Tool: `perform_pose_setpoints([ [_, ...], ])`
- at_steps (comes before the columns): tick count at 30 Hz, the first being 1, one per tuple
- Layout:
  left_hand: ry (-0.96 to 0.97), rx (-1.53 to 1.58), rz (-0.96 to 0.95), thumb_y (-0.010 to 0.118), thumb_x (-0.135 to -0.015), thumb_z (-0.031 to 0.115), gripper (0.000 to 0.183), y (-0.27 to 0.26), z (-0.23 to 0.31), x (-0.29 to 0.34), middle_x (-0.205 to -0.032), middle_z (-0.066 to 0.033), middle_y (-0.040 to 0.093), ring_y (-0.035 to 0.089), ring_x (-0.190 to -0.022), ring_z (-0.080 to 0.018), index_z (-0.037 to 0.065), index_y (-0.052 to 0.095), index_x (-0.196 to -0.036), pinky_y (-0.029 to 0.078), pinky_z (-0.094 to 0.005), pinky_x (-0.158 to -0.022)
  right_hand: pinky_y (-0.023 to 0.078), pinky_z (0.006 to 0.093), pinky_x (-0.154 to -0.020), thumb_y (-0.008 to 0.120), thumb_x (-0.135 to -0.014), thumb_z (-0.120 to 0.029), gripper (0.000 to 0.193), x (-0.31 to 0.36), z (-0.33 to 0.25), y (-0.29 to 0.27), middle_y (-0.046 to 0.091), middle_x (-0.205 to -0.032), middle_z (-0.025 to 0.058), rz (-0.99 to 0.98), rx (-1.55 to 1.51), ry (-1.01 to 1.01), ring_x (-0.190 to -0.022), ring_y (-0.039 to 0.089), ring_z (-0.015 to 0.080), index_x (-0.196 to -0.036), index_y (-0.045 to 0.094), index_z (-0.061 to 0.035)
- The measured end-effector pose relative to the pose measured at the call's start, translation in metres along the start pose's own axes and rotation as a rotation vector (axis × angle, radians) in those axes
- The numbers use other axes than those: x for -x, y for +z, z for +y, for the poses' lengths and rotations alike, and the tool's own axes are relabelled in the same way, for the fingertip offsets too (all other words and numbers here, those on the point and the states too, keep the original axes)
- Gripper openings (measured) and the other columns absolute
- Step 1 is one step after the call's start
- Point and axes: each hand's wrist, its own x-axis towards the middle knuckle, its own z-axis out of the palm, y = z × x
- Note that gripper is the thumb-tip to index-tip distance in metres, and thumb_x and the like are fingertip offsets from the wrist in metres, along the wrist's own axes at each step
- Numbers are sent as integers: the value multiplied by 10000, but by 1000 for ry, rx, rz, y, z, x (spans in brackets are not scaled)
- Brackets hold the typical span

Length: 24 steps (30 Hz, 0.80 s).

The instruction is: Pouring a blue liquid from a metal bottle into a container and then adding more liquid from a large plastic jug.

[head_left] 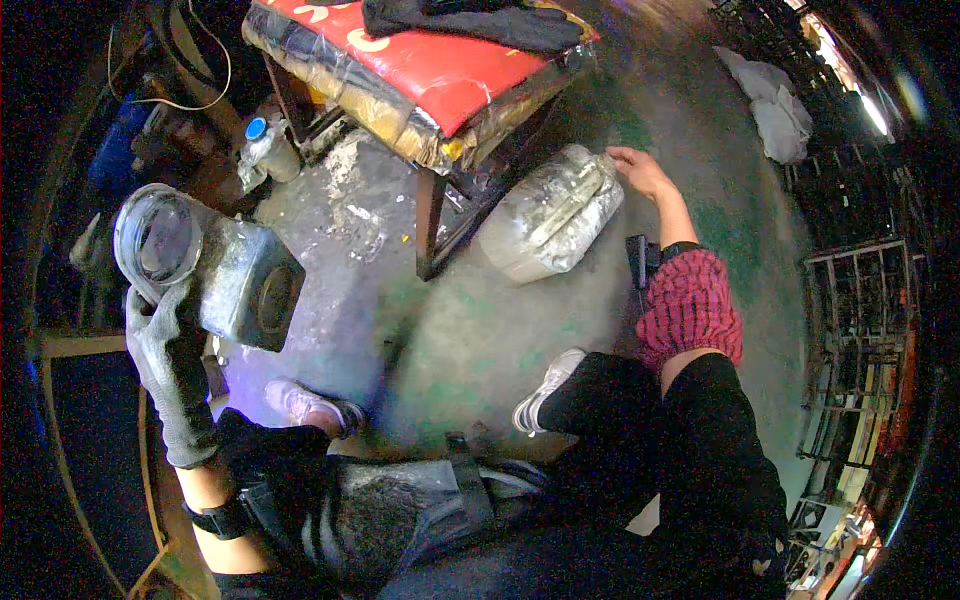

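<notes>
My left hand (165,335), in a grey knit glove, grips a clear plastic jar (255,285) with a square body and a wide round mouth. The jar is tilted, its mouth toward the upper left and its base toward the lower right; whitish residue clouds its walls. Out to the right, my bare right hand (645,172) has its fingers at the upper right end of a large translucent plastic jug (550,215), smeared white, and appears to hold it there. The fingertips are partly hidden, and whether the jug rests on the floor is unclear.
A metal-legged bench (430,220) bears wrapped padding, a red sheet (440,70) and dark gloves (480,28). A blue-capped bottle (270,150) stands left of it. A dark phone-like object (643,262) is near my right forearm. Metal racks (860,300) line the right side.
</notes>
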Motion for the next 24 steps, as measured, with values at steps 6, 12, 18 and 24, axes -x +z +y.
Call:
perform_pose_setpoints([
  [6, -404, 258, 30, 628, -795, 123, 247, 2, 5, -2, -921, -43, 588, 536, -770, -105, 3, 568, -1002, 442, -228, -690, 471, 328, -802, 579, -864, -256, 307, -17, -17, -3, 654, -1023, 94, -34, 558, 54, -936, 609, 189, -1095, 624, -59],
  [12, -288, 178, 50, 649, -762, 90, 138, -35, -8, -5, -783, -13, 556, 505, -688, -102, 39, 564, -859, 419, -219, -646, 478, 410, -738, 555, -798, -547, 557, -16, -41, 24, 667, -923, 184, 95, 657, 72, -876, 632, 333, -914, 682, -18],
  [18, -234, 210, 57, 711, -677, 85, 206, -62, 0, 2, -713, 11, 540, 484, -647, -84, 57, 541, -789, 418, -234, -587, 419, 450, -917, 484, -807, -547, 643, 39, -100, 27, 560, -1144, 264, 190, 606, 382, -1091, 530, 398, -1047, 626, 32],
  [24, -360, 395, 124, 690, -659, 66, 254, -85, 22, 20, -748, -25, 576, 521, -638, -103, 27, 546, -863, 440, -244, -572, 466, 475, -830, 494, -814, -535, 607, 57, -106, 20, 600, -1066, 254, 290, 630, 372, -990, 577, 410, -1014, 623, 23],
])
